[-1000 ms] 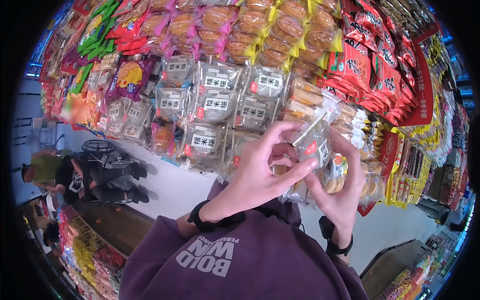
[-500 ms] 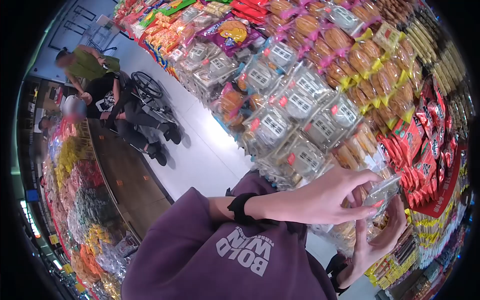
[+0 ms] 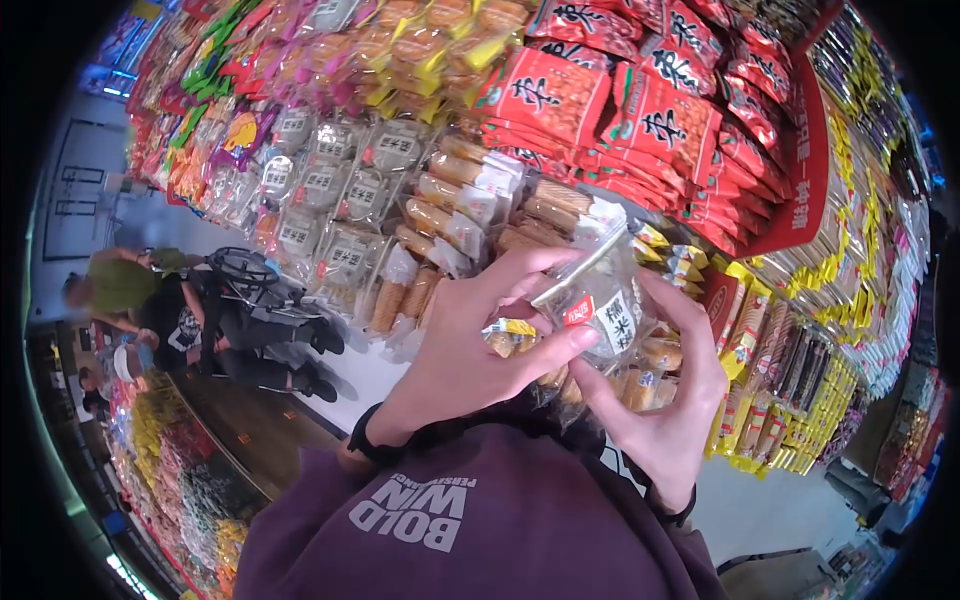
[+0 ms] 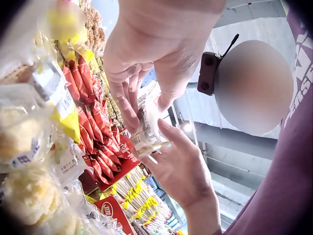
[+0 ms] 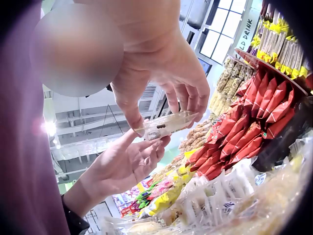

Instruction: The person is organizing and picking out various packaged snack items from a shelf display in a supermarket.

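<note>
A clear plastic packet of glutinous rice cake (image 3: 612, 322), with a white label and a small red mark, is held up in front of my chest between both hands. My left hand (image 3: 470, 335) pinches its left side, the thumb lying along the lower front edge. On the other side my right hand (image 3: 670, 390) grips it between thumb and fingers. The right wrist view shows the packet (image 5: 168, 125) nearly edge-on, with the right hand (image 5: 164, 63) above and the left hand (image 5: 122, 169) below. Behind it are wrapped wafer rolls (image 3: 455, 190).
Matching rice cake packets (image 3: 345, 250) lie in rows to the left. Red snack bags (image 3: 550, 95) are heaped beyond my hands, and yellow-wrapped sticks (image 3: 765, 360) fill the right side. At the far left, a person sits in a wheelchair (image 3: 245, 275) beside another person.
The head view swung toward the aisle, then came back over the stall, now farther along toward the red bags. Both hands have kept hold of the packet, its label now turned to the head camera.
</note>
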Demonstrator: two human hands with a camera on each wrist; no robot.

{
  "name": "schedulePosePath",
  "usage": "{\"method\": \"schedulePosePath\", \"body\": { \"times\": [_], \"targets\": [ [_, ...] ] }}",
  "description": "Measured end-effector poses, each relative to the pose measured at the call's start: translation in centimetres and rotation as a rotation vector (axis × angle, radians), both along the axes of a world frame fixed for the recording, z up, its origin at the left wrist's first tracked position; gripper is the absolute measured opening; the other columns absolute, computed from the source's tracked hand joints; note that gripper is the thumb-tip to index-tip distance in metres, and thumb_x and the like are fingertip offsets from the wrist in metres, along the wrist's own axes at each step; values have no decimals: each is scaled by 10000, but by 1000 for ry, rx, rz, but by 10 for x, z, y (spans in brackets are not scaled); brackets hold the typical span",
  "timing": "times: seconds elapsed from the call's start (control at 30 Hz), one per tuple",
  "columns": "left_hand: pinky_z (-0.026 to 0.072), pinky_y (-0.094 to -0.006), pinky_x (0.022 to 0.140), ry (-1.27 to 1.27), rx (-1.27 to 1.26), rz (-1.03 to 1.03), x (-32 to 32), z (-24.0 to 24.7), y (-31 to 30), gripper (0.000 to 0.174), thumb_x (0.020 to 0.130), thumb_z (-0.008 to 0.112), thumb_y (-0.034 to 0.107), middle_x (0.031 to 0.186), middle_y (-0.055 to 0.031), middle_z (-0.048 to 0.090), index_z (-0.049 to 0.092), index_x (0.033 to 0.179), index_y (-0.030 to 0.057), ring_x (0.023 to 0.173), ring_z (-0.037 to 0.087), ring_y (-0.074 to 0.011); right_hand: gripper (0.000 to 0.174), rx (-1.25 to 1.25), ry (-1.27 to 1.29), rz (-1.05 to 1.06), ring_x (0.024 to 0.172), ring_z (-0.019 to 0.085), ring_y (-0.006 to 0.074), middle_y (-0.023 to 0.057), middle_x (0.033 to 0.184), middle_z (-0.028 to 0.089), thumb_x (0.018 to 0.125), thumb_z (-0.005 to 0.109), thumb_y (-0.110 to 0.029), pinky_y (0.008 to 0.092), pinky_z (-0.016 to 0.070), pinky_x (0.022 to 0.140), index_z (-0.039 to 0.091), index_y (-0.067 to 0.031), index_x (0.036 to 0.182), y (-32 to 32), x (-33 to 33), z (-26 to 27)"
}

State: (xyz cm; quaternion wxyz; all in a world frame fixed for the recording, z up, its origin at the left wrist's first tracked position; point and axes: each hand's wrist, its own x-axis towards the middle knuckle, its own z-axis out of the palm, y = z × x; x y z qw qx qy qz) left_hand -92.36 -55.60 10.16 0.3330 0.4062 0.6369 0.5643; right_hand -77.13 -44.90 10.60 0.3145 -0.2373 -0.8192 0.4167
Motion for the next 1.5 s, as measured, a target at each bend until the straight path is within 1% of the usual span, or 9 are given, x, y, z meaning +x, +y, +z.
{"method": "schedulePosePath", "body": {
  "times": [0.07,0.53,0.63,0.8,0.83,1.0,1.1,1.2,1.5],
  "targets": [
    [553,-239,723,-7,-23,57,4,-5,6,505,831,776,105,992,-72,703,573,1284,14,861,654,-70,650,11,-4,6,1060,620,333,175,1222,628,658,839,-56,399,500,916,558,16,1240,6,2,-4],
    [557,-292,678,85,23,47,-3,-10,11,484,857,759,116,932,-111,709,550,1285,32,801,697,-122,658,-74,-73,-24,1048,632,295,172,1164,628,667,847,-66,379,496,926,564,19,1254,8,-7,-11],
    [517,-273,839,-43,-116,17,-3,3,7,507,839,752,33,1069,-109,703,537,1297,-4,987,666,-132,666,-95,-62,16,1031,634,261,173,1145,624,667,844,-55,363,506,907,547,32,1258,7,-9,-6],
    [475,-286,923,-77,-79,128,17,8,-1,570,820,723,31,1080,-83,694,499,1340,-36,999,651,-151,731,-108,-50,127,1078,627,233,152,1191,627,658,871,-102,364,499,940,522,21,1288,16,7,-7],
    [532,-273,802,-118,-11,171,21,1,-3,580,816,739,14,963,-82,704,506,1347,2,895,681,-135,718,-72,-25,143,1059,637,239,149,1188,633,662,873,-115,362,508,922,531,15,1280,17,9,-8],
    [519,-266,793,-147,110,242,41,-21,-19,644,895,698,184,1062,-122,638,382,1406,-48,912,664,-157,709,-95,49,150,1005,644,277,172,1212,628,667,877,-172,366,522,879,550,1,1273,14,30,-15],
    [521,-265,743,41,69,147,51,-27,-21,491,998,540,218,908,-97,620,397,1385,-49,736,646,-148,708,-90,73,65,996,642,277,168,1203,628,680,872,-177,368,524,876,544,8,1280,6,50,-17],
    [538,-275,675,-61,50,90,63,-28,-18,500,981,564,149,885,-136,635,356,1392,-44,727,683,-206,709,-65,96,-33,1015,642,271,164,1202,629,689,870,-190,367,523,887,540,11,1283,-1,73,-20],
    [566,-291,618,25,114,-115,157,-16,3,70,968,520,-19,925,-165,620,493,1026,-46,708,672,-191,722,-53,146,-204,1038,645,256,160,1223,629,686,878,-215,358,516,902,547,6,1289,-7,179,-22]
  ]
}}
